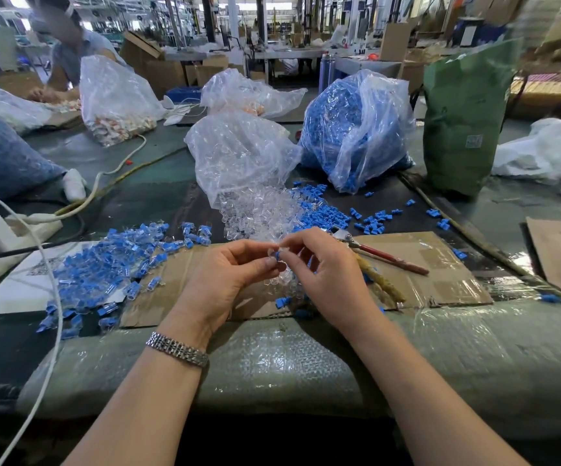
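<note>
My left hand [225, 280] and my right hand [322, 274] meet above the cardboard sheet [440, 264]. Together their fingertips pinch one small piece [275, 254], blue plastic inside a clear plastic part. Loose clear parts [258, 213] spill from an open clear bag [238, 156] just beyond my hands. Loose blue parts [326, 213] lie to the right of that spill. A heap of joined blue-and-clear pieces [104, 270] lies to the left of my left hand.
A big bag of blue parts [356, 129] and a green bag [464, 122] stand at the back right. Red-handled pliers [386, 255] lie right of my right hand. A white cable [53, 314] runs down the left. Another person [67, 52] works at the far left.
</note>
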Motion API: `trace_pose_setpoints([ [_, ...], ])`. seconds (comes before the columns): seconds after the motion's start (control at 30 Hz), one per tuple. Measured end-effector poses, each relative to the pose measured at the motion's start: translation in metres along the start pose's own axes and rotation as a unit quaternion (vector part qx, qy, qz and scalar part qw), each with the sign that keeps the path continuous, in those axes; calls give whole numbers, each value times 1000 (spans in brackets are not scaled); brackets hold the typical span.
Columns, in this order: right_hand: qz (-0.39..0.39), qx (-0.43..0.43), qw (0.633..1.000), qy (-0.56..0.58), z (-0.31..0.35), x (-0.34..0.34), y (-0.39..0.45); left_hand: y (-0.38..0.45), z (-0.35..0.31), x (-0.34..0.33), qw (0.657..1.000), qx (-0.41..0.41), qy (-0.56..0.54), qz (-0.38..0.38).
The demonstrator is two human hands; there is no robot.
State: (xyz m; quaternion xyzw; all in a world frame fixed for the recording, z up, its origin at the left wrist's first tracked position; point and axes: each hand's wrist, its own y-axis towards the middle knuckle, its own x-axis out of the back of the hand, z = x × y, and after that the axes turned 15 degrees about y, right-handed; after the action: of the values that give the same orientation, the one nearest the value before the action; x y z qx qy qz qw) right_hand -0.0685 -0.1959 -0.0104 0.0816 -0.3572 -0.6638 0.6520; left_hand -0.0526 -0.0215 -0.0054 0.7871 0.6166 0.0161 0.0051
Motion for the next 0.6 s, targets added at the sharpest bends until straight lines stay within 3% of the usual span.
trace_pose_setpoints([
  [0.1, -42, -27, 998, 31, 2, 6, 0, -1, -1, 1, 1000, 5, -14, -8],
  [0.2, -106, -85, 982, -128, -6, 22, 8, 0, 0, 2, 1000, 6, -28, -3],
  [0.3, -18, -297, 892, -339, -14, 44, 19, 2, 3, 2, 999, -13, -35, 5],
  [0.37, 50, -364, 853, -370, -18, 52, 22, 2, 4, 2, 999, -29, -36, 11],
  [0.6, 95, -326, 860, -382, -15, 57, 28, 5, 8, 4, 998, -49, -20, 22],
])
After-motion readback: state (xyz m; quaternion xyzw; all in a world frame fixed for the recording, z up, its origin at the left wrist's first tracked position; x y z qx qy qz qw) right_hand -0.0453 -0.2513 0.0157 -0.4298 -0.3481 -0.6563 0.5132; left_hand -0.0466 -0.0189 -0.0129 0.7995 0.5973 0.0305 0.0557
